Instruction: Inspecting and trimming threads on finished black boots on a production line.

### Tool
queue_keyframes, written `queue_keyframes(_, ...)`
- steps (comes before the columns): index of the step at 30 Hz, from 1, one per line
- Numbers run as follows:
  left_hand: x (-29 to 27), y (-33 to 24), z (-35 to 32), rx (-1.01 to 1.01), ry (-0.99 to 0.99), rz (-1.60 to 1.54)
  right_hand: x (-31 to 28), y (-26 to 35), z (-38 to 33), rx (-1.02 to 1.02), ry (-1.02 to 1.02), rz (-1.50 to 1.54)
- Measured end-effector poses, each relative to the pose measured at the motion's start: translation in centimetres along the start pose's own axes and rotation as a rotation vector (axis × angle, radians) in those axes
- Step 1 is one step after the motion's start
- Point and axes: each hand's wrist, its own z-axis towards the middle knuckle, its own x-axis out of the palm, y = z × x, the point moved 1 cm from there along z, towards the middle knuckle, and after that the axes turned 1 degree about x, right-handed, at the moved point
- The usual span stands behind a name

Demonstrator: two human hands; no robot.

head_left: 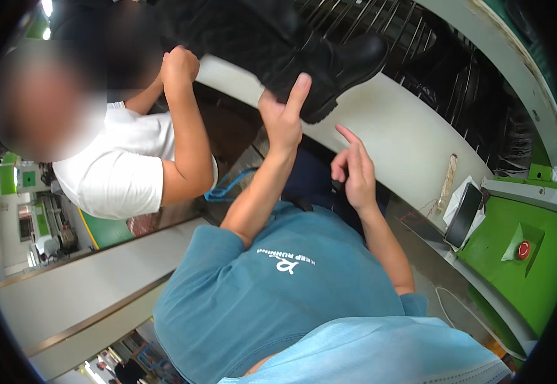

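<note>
A tall black boot (329,67) with a strap round its ankle is held up at the top middle, toe to the right and shaft running up to the left. My left hand (283,121) grips it near the heel, thumb lying along its side and the other fingers hidden behind it. Below the toe, apart from the boot, my right hand (358,176) hangs in the air with nothing in it. Its index finger is stretched out and the other fingers are partly bent.
Close on the left is a person in a white shirt (118,173), one hand (180,64) raised near the boot shaft. A white worktop (400,128) borders a metal rack (387,25) with dark boots. At right, a phone (464,214) lies beside a green machine panel (509,269) with a red button (523,249).
</note>
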Motion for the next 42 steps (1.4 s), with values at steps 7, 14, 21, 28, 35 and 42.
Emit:
queue_keyframes(7, 4.1, -7.0, 5.5, 0.508, -0.048, -0.012, -3.1, -0.9, 1.9, -0.134, -0.169, -0.242)
queue_keyframes(14, 16.1, -13.7, 19.0, 0.658, 0.06, -0.165, -3.8, -2.1, 1.4, -0.242, -0.157, -0.434)
queue_keyframes(21, 23.5, -16.5, 33.1, 0.887, -0.029, 0.439, -4.4, -1.8, 1.0, -0.271, -0.123, -0.365)
queue_keyframes(28, 22.8, -8.8, 30.3, 1.2, 0.635, 0.91, -4.9, -1.6, 1.2, -0.245, -0.11, -0.336)
queue_keyframes(35, 27.8, 1.9, 33.1, 2.1, 1.366, 0.647, -4.9, -1.3, 1.2, -0.276, -0.111, -0.341)
queue_keyframes(42, 20.5, -10.1, 40.4, 0.651, 0.353, 1.476, -4.9, -1.5, 1.1, -0.301, -0.093, -0.364)
